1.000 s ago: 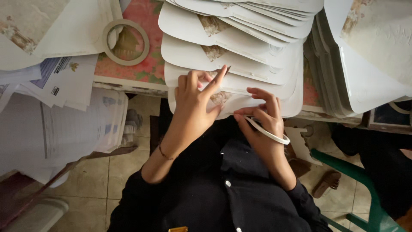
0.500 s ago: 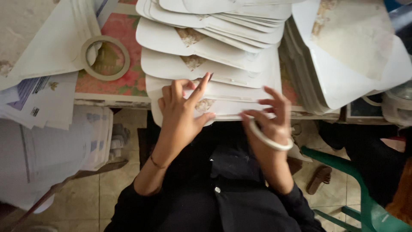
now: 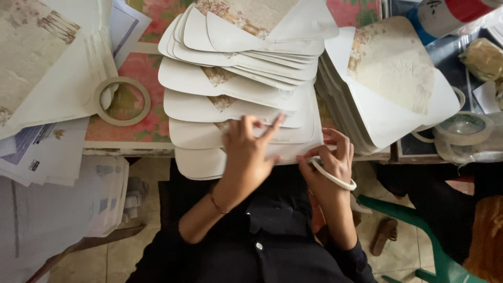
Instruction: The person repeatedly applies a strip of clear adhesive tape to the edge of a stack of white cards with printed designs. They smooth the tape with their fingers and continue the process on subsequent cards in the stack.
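Both hands [image 3: 249, 152] [image 3: 327, 162] press fingers flat on fanned envelopes [image 3: 236, 105].

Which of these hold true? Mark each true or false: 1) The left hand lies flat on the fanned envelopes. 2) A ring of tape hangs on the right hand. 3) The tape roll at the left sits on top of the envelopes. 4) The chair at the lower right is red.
1) True: the left hand rests palm down on the fanned white envelopes.
2) True: a white tape ring loops around the right hand.
3) False: that tape roll lies on the floral tablecloth, beside the envelopes.
4) False: the plastic chair is green.
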